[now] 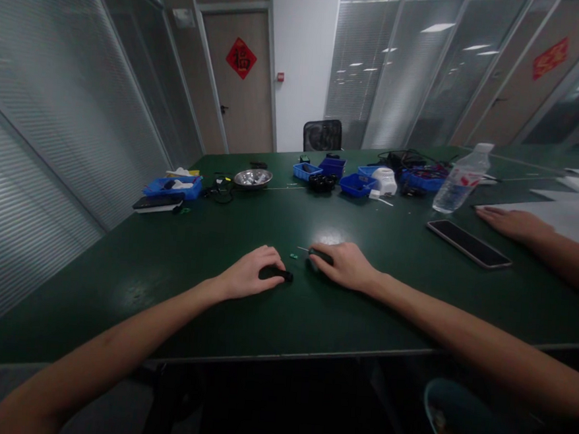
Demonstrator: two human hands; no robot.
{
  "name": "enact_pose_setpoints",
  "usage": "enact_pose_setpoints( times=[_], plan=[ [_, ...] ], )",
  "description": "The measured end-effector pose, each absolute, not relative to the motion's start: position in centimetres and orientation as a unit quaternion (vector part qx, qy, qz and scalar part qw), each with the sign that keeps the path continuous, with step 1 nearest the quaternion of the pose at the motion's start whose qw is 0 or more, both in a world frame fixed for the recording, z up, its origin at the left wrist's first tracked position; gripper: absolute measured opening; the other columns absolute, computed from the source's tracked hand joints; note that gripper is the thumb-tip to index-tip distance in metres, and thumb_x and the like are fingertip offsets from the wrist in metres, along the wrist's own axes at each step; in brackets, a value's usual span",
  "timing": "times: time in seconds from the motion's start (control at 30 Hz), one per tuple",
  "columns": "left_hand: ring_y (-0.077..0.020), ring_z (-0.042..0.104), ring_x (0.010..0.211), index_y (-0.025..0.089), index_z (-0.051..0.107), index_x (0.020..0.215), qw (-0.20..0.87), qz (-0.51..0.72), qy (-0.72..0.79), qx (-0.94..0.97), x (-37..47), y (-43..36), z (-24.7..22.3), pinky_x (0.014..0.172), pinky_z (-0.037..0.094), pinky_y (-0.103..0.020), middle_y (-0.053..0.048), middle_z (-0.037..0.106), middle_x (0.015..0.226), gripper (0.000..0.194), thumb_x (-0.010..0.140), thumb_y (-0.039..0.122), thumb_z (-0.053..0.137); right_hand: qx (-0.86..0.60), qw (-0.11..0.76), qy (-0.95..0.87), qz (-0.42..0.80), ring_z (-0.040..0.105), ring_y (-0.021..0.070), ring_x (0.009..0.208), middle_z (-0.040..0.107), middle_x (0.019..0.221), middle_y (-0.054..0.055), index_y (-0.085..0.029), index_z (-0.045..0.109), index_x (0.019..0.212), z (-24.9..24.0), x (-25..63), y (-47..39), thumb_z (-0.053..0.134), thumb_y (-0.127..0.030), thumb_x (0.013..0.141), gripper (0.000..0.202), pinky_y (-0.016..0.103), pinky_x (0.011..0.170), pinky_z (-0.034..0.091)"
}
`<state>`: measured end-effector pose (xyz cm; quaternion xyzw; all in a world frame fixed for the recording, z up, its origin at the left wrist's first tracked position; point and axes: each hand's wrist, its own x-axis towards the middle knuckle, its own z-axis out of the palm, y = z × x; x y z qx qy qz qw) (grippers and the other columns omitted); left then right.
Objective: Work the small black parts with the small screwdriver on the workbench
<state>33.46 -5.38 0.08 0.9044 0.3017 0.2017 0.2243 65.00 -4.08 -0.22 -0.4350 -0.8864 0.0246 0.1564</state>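
At the near edge of the dark green table (176, 282), both of the person's forearms stretch forward onto the top. The left hand (248, 275) lies palm down with its fingers curled over a small black part (285, 276), which pokes out past the fingertips and rests on the table. Just beside it, the right hand (346, 264) is closed on a dark-handled tool (317, 253), probably a small screwdriver, though the view is too dim to be sure; its thin tip points toward a few tiny green bits (293, 255) lying between the two hands. Further right, a black phone (469, 243) lies flat, and another person's hand (512, 224) rests palm down near it. Beyond that stands a tilted-looking clear water bottle (461, 179). Toward the far edge sit several blue trays (356, 184), a metal bowl (253, 177) and a black chair (322, 135).
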Motion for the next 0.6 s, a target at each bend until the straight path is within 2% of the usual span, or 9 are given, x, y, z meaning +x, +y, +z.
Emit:
enact_pose_setpoints(
  times=[0.13,0.2,0.27,0.4,0.6],
  plan=[
    [-0.0307,0.055,0.144,0.023,0.074,0.128,0.193,0.216,0.279,0.916,34.1,-5.7,0.2,0.123,0.045,-0.052,-0.013,0.061,0.151,0.025,0.104,0.029,0.067,-0.456,0.150,-0.877,0.022,0.075,0.0230,0.081,0.083,0.100,0.010,-0.019,0.074,0.137,-0.3,64.8,-4.0,0.046,-0.048,0.112,0.048,0.032,0.076,0.048],
    [-0.0321,0.047,0.154,0.023,0.068,0.142,0.172,0.204,0.272,0.925,34.6,-5.7,0.2,0.128,0.040,-0.055,-0.014,0.054,0.163,0.039,0.103,0.028,0.067,-0.457,0.138,-0.879,0.013,0.075,0.0233,0.080,0.083,0.100,0.010,-0.020,0.074,0.138,-0.3,64.6,-4.1,0.047,-0.048,0.112,0.047,0.032,0.076,0.048],
    [-0.0324,0.041,0.159,0.022,0.066,0.147,0.152,0.182,0.260,0.936,35.0,-5.7,0.1,0.131,0.037,-0.055,-0.014,0.049,0.168,0.043,0.105,0.030,0.066,-0.460,0.124,-0.879,0.003,0.075,0.0238,0.080,0.084,0.100,0.011,-0.020,0.074,0.138,-0.3,64.5,-4.2,0.048,-0.049,0.112,0.047,0.032,0.076,0.048],
    [-0.0298,0.042,0.160,0.022,0.073,0.139,0.139,0.169,0.250,0.943,34.8,-5.4,-0.3,0.130,0.038,-0.053,-0.013,0.053,0.166,0.033,0.110,0.033,0.060,-0.474,0.121,-0.872,0.000,0.076,0.0246,0.082,0.084,0.101,0.012,-0.021,0.073,0.139,-0.2,64.4,-4.3,0.046,-0.049,0.112,0.047,0.032,0.077,0.048],
    [-0.0270,0.054,0.152,0.022,0.070,0.145,0.143,0.164,0.244,0.945,33.2,-4.7,-0.1,0.127,0.043,-0.051,-0.012,0.065,0.155,0.036,0.112,0.030,0.058,-0.475,0.124,-0.871,-0.003,0.076,0.0252,0.083,0.083,0.101,0.012,-0.020,0.074,0.136,-0.4,64.4,-4.3,0.045,-0.049,0.112,0.047,0.033,0.076,0.048]
  ],
)
